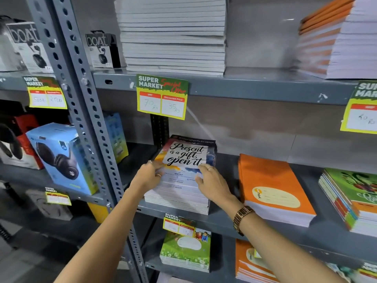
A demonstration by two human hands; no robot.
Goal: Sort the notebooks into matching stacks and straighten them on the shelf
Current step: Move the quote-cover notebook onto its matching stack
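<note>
From the head view, two bare hands reached to one stack [179, 193] of thin paper notebooks on the middle shelf [220, 220] of a grey metal rack. The left hand [148, 176] pressed the stack's left edge, fingers curled around the top notebook [187, 156], whose glossy cover read "Present is a gift, open it". The right hand [212, 183], wearing a metal-link watch [242, 219], lay on the cover's right side, fingers spread and bent, thumb at the near edge; it gripped the same top notebook loosely.

On that shelf three stacks showed: this one, an orange stack [273, 188] just beside it on the right, and a green-topped mixed stack [353, 199] at the far right, slightly fanned. Above stood one tall white stack [173, 33] and one orange-striped stack [334, 39]. Below lay a green stack [185, 250] and another orange one [251, 262]. Four yellow-green price tags hung from shelf edges, the nearest [162, 97] above the hands. A perforated upright [81, 99] divided off boxed headphones [63, 158] on the left.
</note>
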